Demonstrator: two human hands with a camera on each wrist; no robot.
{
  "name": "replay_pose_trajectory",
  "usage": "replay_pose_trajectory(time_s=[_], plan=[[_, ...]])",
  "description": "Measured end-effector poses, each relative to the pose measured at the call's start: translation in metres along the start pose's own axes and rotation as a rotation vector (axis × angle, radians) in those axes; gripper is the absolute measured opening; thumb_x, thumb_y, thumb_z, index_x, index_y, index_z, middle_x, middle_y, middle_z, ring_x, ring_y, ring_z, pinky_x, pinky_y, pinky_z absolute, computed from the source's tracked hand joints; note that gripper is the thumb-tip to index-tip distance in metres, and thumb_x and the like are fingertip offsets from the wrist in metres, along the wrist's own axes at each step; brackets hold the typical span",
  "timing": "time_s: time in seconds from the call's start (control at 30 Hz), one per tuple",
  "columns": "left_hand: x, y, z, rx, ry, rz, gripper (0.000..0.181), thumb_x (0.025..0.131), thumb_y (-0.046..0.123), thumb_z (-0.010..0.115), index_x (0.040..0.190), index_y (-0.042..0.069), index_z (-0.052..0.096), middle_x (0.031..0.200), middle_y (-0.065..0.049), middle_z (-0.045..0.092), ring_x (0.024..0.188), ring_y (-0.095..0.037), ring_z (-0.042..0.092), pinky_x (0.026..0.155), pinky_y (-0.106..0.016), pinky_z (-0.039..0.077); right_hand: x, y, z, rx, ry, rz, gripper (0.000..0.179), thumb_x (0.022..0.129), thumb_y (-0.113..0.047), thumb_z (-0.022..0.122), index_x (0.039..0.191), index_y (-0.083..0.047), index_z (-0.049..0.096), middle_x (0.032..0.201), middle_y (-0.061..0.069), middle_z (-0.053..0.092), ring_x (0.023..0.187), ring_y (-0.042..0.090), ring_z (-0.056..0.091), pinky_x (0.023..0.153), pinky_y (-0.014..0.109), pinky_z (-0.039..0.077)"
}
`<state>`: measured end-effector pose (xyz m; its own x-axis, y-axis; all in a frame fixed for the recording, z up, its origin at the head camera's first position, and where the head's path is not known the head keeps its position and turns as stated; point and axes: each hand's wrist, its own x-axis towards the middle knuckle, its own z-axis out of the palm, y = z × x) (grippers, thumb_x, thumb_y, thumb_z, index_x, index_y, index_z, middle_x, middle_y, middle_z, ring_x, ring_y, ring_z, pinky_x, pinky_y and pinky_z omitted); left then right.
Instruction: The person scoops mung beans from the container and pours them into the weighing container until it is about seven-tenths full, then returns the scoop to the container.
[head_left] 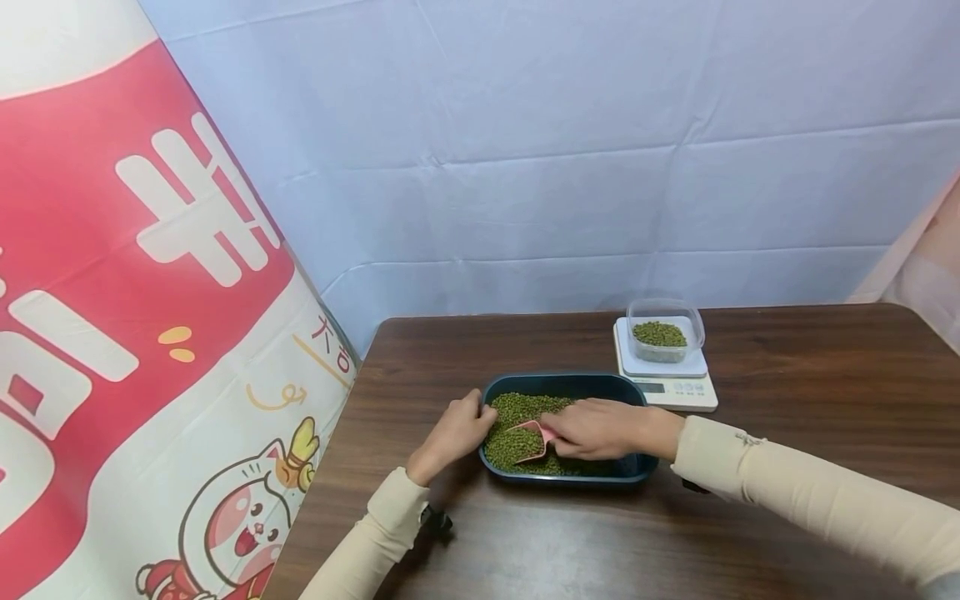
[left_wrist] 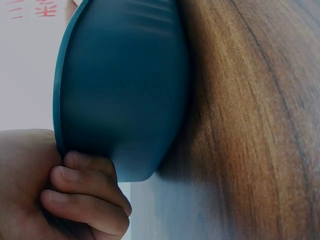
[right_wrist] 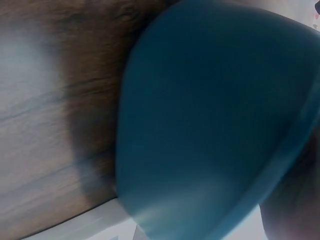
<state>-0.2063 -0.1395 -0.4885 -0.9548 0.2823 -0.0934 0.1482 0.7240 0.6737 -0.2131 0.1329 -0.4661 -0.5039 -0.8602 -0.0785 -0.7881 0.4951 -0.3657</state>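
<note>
A dark teal plastic tub holds a bed of green mung beans, heaped toward its left end. My left hand grips the tub's left rim, thumb over the edge; in the left wrist view its curled fingers lie against the outer wall. Inside the tub, my right hand holds a pink scoop by its handle. Beans fill the scoop, its mouth pointing left among the others. The right wrist view shows mostly the tub's outer wall, with the right hand's fingers hidden.
Behind the tub's right end stands a white kitchen scale, bearing a clear plastic container with some mung beans in it. Everything sits on a dark wooden table. A pale cloth hangs along the back, a printed banner at left.
</note>
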Motion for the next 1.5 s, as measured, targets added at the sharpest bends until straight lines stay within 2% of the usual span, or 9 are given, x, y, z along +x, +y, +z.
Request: replay_pose_trajectory(time_s=[0.2, 0.37, 0.73, 1.0, 1.3, 1.5], plan=[[0.0, 0.0, 0.001, -0.005, 0.0, -0.001, 0.021, 0.108, 0.02, 0.048, 0.09, 0.01, 0.046, 0.07, 0.001, 0.039, 0.057, -0.014, 0.036, 0.056, -0.029, 0.035, -0.005, 0.004, 0.002, 0.018, 0.011, -0.008, 0.007, 0.107, -0.019, 0.053, 0.101, -0.02, 0.056, 0.072, -0.015, 0.046, 0.06, 0.001, 0.042, 0.06, 0.023, 0.04], [0.0, 0.0, 0.001, -0.003, 0.001, 0.003, 0.02, 0.107, 0.021, 0.048, 0.09, 0.01, 0.045, 0.071, 0.002, 0.039, 0.058, -0.013, 0.036, 0.057, -0.028, 0.034, -0.009, 0.007, 0.001, 0.039, 0.02, 0.025, 0.008, 0.107, -0.02, 0.053, 0.1, -0.022, 0.055, 0.072, -0.014, 0.047, 0.058, 0.001, 0.041, 0.058, 0.023, 0.038], [0.0, 0.002, 0.0, -0.007, -0.008, 0.006, 0.02, 0.108, 0.02, 0.047, 0.091, 0.01, 0.046, 0.07, 0.001, 0.039, 0.057, -0.014, 0.035, 0.057, -0.029, 0.034, -0.017, 0.01, -0.005, 0.033, 0.079, 0.023, 0.01, 0.105, -0.02, 0.055, 0.096, -0.023, 0.055, 0.071, -0.015, 0.044, 0.06, 0.0, 0.04, 0.058, 0.022, 0.037], [0.0, 0.001, -0.001, -0.021, -0.018, 0.005, 0.021, 0.109, 0.021, 0.046, 0.092, 0.01, 0.045, 0.07, 0.001, 0.038, 0.057, -0.014, 0.033, 0.057, -0.029, 0.033, -0.023, 0.016, -0.006, 0.016, 0.127, 0.022, 0.011, 0.105, -0.019, 0.055, 0.096, -0.024, 0.052, 0.07, -0.016, 0.045, 0.057, -0.001, 0.037, 0.055, 0.021, 0.032], [0.0, 0.001, 0.0, -0.008, -0.012, -0.001, 0.021, 0.109, 0.022, 0.046, 0.091, 0.01, 0.046, 0.07, 0.001, 0.04, 0.058, -0.014, 0.036, 0.057, -0.028, 0.035, -0.03, 0.019, -0.009, 0.033, 0.174, 0.006, 0.011, 0.105, -0.016, 0.056, 0.095, -0.022, 0.053, 0.069, -0.016, 0.041, 0.056, -0.003, 0.032, 0.055, 0.02, 0.029], [0.001, 0.0, 0.0, 0.006, -0.001, -0.002, 0.021, 0.108, 0.022, 0.047, 0.091, 0.01, 0.046, 0.071, 0.001, 0.04, 0.058, -0.014, 0.038, 0.057, -0.028, 0.036, -0.035, 0.022, -0.011, 0.044, 0.192, 0.031, 0.014, 0.105, -0.016, 0.057, 0.094, -0.024, 0.053, 0.068, -0.016, 0.042, 0.055, -0.004, 0.032, 0.055, 0.019, 0.031]])
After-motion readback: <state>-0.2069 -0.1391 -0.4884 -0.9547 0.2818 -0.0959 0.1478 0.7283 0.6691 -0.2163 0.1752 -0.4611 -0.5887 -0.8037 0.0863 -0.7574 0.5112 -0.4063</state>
